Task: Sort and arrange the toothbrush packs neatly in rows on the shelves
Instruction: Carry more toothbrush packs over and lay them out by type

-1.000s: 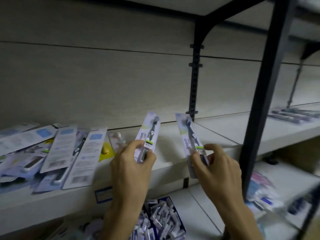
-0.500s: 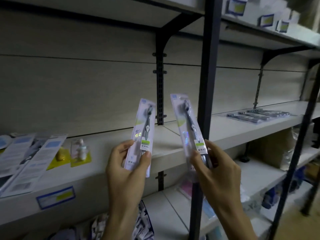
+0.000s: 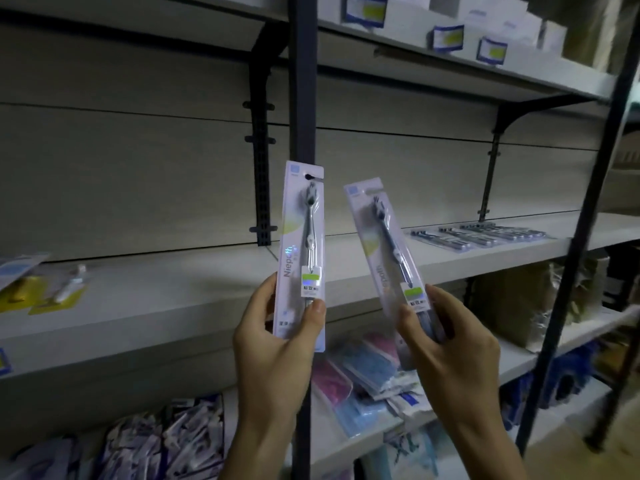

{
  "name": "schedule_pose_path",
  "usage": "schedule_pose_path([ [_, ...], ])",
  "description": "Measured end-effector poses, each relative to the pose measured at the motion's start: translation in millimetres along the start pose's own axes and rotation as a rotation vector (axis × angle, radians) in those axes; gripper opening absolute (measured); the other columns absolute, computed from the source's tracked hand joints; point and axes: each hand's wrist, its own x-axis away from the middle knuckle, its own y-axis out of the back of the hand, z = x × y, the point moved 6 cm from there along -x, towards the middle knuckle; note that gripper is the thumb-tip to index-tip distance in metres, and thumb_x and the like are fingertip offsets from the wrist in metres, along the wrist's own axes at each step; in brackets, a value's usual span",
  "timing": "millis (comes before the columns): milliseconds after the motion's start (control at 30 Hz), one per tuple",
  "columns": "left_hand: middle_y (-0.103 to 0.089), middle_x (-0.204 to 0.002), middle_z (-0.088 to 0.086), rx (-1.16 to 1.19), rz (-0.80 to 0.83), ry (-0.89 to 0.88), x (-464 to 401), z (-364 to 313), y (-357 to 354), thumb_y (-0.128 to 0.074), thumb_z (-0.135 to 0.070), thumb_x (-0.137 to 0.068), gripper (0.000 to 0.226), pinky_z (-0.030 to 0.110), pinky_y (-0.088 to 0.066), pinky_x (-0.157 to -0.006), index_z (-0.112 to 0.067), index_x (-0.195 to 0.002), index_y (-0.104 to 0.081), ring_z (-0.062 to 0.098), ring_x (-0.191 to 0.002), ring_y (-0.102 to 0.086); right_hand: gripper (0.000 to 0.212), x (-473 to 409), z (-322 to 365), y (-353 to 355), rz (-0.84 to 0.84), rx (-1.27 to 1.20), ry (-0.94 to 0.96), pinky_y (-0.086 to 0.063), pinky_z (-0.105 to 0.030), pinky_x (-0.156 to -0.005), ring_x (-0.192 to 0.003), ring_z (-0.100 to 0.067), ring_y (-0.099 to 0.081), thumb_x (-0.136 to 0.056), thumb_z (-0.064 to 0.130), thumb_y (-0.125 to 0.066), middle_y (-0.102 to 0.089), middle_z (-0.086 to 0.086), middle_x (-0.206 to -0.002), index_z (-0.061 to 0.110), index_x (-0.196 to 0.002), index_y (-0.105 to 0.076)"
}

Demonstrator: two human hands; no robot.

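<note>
At the far left of the white middle shelf (image 3: 156, 306) lie two yellow-backed blister cards (image 3: 41, 292), one holding a small white item too blurred to name.

Two toothbrush packs are held up in front of that shelf, one in each hand. The left hand (image 3: 277, 348) pinches the lower end of a white card pack with a grey toothbrush under clear plastic (image 3: 303, 251), thumb on its front and fingers behind. It stands nearly upright before the dark metal upright post (image 3: 304, 98), and its side reads "Niepoth". A small green and white sticker sits on its front, too small to read.

The right hand (image 3: 457, 351) grips the bottom of a second, matching white and grey toothbrush pack (image 3: 384, 251), thumb and fingers curled round its edges. It tilts to the left at the top.

Farther right, a row of grey toothbrush packs (image 3: 481, 235) lies flat on the same shelf level; the count is unclear. On the top shelf, four blue-bordered price labels (image 3: 448, 37) show, writing illegible.
</note>
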Motion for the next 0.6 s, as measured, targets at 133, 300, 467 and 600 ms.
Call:
schedule_pose_path([
  [133,-0.072,-0.100,-0.008,0.013,0.011,0.060,10.2,17.6,-43.8,-0.074,-0.007,-0.077,0.040,0.021,-0.053,-0.072,-0.021,-0.113,-0.063,0.008,-0.088,-0.069,0.029,-13.2,-31.7,30.5,-0.022,-0.135,-0.083,-0.056,-0.025,-0.058,-0.072,-0.007,-0.067,-0.079,0.027,-0.070,-0.068,0.013,-0.086,0.032,-0.106,-0.059],
  [300,-0.071,-0.099,-0.009,0.009,0.059,0.129,11.2,45.3,-100.6,-0.076,-0.010,-0.075,0.042,0.018,-0.051,-0.069,-0.021,-0.113,-0.061,0.006,-0.086,-0.069,0.029,-36.3,-70.3,54.4,-0.032,-0.245,-0.150,-0.055,-0.021,-0.060,-0.079,-0.002,-0.067,-0.080,0.023,-0.071,-0.067,0.015,-0.085,0.042,-0.095,-0.056],
  [467,-0.071,-0.099,-0.004,0.032,0.112,0.195,3.2,77.5,-157.1,-0.077,-0.010,-0.075,0.041,0.026,-0.052,-0.073,-0.019,-0.111,-0.060,0.010,-0.085,-0.069,0.028,-64.4,-115.8,73.2,-0.035,-0.299,-0.218,-0.054,-0.016,-0.060,-0.080,0.003,-0.065,-0.079,0.019,-0.073,-0.068,0.016,-0.081,0.039,-0.092,-0.057],
  [600,-0.071,-0.098,-0.004,0.051,0.119,0.196,-18.1,103.0,-208.4,-0.077,-0.007,-0.075,0.041,0.022,-0.053,-0.070,-0.016,-0.111,-0.061,0.008,-0.083,-0.069,0.027,-102.2,-159.7,83.4,-0.011,-0.287,-0.244,-0.053,-0.016,-0.060,-0.081,0.002,-0.065,-0.079,0.018,-0.073,-0.067,0.010,-0.089,0.037,-0.091,-0.058],
])
